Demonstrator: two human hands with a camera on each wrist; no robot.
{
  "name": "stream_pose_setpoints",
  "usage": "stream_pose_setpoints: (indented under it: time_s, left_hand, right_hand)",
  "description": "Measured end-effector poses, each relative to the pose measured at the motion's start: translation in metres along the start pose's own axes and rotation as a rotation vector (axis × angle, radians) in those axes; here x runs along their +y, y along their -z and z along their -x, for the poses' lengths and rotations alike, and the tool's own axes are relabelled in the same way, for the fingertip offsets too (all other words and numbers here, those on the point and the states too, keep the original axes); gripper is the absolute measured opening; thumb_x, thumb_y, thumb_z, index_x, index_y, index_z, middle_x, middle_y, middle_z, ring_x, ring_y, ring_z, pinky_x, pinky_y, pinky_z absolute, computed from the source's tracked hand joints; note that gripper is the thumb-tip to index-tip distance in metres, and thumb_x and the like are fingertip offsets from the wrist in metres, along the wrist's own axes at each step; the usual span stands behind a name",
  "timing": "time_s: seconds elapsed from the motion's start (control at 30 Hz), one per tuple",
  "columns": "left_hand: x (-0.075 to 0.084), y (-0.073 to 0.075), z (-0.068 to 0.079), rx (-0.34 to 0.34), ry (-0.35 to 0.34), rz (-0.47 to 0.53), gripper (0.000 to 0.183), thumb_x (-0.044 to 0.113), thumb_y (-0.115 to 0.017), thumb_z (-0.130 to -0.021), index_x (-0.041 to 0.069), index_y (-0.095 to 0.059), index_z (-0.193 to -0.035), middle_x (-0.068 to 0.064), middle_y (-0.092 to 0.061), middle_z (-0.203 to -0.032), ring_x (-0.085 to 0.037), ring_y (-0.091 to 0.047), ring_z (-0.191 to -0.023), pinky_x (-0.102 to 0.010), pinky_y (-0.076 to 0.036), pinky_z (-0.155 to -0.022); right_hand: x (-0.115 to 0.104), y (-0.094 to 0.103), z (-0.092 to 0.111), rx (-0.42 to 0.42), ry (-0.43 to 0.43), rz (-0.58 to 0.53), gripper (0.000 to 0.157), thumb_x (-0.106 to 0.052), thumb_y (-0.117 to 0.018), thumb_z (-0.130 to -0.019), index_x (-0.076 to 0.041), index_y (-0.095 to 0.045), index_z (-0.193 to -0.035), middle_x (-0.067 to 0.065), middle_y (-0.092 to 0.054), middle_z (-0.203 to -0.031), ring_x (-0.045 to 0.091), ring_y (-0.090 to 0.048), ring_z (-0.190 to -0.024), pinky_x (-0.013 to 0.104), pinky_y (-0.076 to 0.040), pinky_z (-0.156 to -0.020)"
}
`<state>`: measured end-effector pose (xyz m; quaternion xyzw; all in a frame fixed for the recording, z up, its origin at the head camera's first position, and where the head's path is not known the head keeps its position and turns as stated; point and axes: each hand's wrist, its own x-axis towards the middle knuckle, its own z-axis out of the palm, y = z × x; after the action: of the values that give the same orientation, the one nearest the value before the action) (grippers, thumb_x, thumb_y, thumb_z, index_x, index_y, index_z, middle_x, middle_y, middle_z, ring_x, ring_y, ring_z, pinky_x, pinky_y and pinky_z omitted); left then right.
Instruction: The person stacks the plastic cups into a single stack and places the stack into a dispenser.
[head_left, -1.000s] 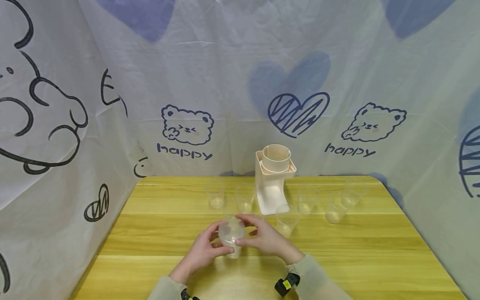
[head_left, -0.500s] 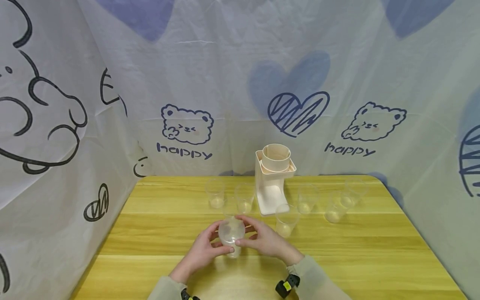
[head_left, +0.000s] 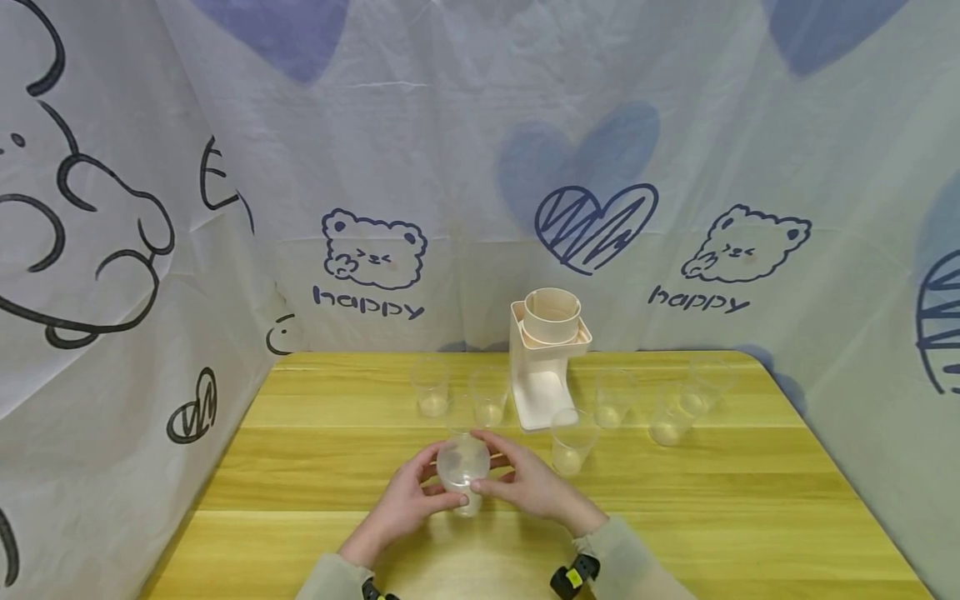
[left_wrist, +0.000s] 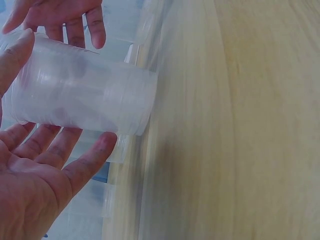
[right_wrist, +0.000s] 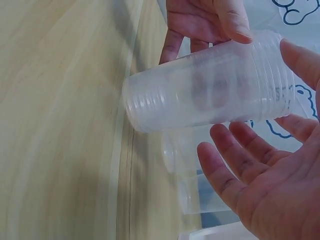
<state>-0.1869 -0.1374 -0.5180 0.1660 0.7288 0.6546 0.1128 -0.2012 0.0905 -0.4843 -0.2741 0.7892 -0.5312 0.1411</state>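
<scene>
Near the front middle of the table, a nested stack of clear plastic cups stands upright between both hands. The left hand holds it from the left, thumb and fingers around its upper part. From the other side the right hand grips it, with the thumb near the rim and the index finger behind. Several stacked rims show on the plastic cups in the right wrist view. Seen from the left wrist, the base of the stack is at the tabletop.
A cream cup dispenser with a round tube on top stands at the back middle. Single clear cups are spread on both sides of it, including a left one, a near one and a right one. A printed cloth hangs behind the wooden table.
</scene>
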Motion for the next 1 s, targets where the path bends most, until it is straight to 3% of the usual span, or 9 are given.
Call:
stream_pose_setpoints:
  time_s: [0.17,0.3,0.47,0.6,0.8,1.0]
  left_hand:
    - [0.0,0.0,0.001,0.001,-0.018,0.002,0.075,0.007,-0.082,-0.079,0.002,-0.043,-0.144,-0.022,-0.047,-0.135,-0.039,-0.054,-0.118,-0.034,-0.055,-0.089]
    - [0.0,-0.001,0.001,0.005,-0.022,0.006,0.076,0.005,-0.082,-0.079,0.002,-0.042,-0.144,-0.024,-0.048,-0.133,-0.04,-0.056,-0.115,-0.034,-0.055,-0.088]
    - [0.0,-0.001,0.001,0.007,-0.013,0.003,0.076,0.005,-0.082,-0.078,0.003,-0.043,-0.143,-0.023,-0.047,-0.133,-0.04,-0.055,-0.116,-0.034,-0.055,-0.088]
    - [0.001,-0.001,0.001,0.008,-0.002,0.005,0.076,0.004,-0.082,-0.078,0.002,-0.043,-0.143,-0.024,-0.046,-0.135,-0.041,-0.056,-0.115,-0.034,-0.056,-0.087]
    - [0.003,-0.001,0.002,0.002,0.006,0.009,0.076,0.004,-0.082,-0.079,0.002,-0.042,-0.143,-0.024,-0.046,-0.135,-0.041,-0.056,-0.115,-0.034,-0.056,-0.087]
    - [0.002,-0.001,0.001,0.009,-0.002,-0.01,0.076,0.007,-0.083,-0.078,0.002,-0.043,-0.143,-0.023,-0.047,-0.134,-0.039,-0.056,-0.115,-0.033,-0.056,-0.087]
  right_hand:
    - [-0.004,0.004,0.007,0.046,0.015,0.003,0.07,-0.022,-0.07,-0.093,-0.009,-0.033,-0.151,0.018,-0.052,-0.129,0.034,-0.056,-0.115,0.044,-0.053,-0.089]
    - [-0.009,0.013,0.015,0.128,0.036,0.047,0.065,-0.023,-0.073,-0.091,-0.013,-0.041,-0.146,0.014,-0.053,-0.129,0.035,-0.054,-0.118,0.051,-0.05,-0.092]
    - [-0.015,0.027,0.025,0.249,0.082,0.119,0.051,-0.022,-0.078,-0.086,-0.01,-0.057,-0.131,0.009,-0.059,-0.127,0.03,-0.054,-0.117,0.051,-0.049,-0.094]
    - [-0.018,0.04,0.033,0.333,0.092,0.142,0.045,-0.019,-0.08,-0.084,-0.013,-0.06,-0.125,0.004,-0.059,-0.125,0.029,-0.052,-0.119,0.05,-0.045,-0.098]
    - [-0.01,0.06,0.041,0.451,0.111,0.184,0.055,-0.013,-0.081,-0.082,-0.007,-0.056,-0.131,0.012,-0.054,-0.134,0.033,-0.047,-0.125,0.058,-0.04,-0.102]
    - [0.006,0.073,0.045,0.509,0.034,0.235,0.069,-0.014,-0.082,-0.081,-0.002,-0.046,-0.139,0.018,-0.048,-0.138,0.037,-0.043,-0.127,0.059,-0.037,-0.104]
